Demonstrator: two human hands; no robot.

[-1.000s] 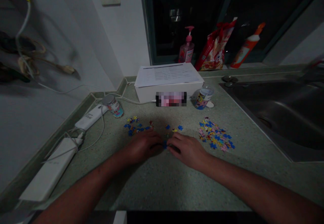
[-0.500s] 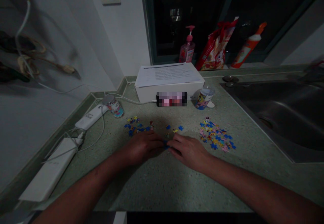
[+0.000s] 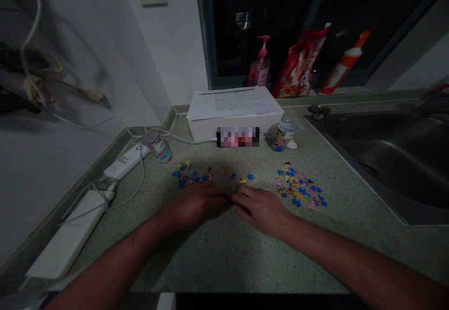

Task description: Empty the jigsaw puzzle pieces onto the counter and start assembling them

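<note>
The person's bare left hand and right hand lie together on a speckled grey-green stone countertop, fingers curled inward and nearly meeting. Between their fingertips shows a small blue cardboard jigsaw piece, though in this dim light I can't tell whether it is pinched or only touched.

Just ahead of the left hand lies a loose cluster of blue and multicoloured jigsaw pieces. Beyond the right hand and to its side sits a larger scatter of pink, yellow and blue pieces. A few single pieces lie directly ahead of the fingers.

Farther ahead stands a white cardboard box topped by a printed paper sheet, between a metal-lidded cylindrical cartoon-printed tin and a smaller printed cup. Off to the right of the grip sits a dark stainless-steel sink. Left of the hands lies a long white plastic power strip, its cables trailing along the counter's edge.
</note>
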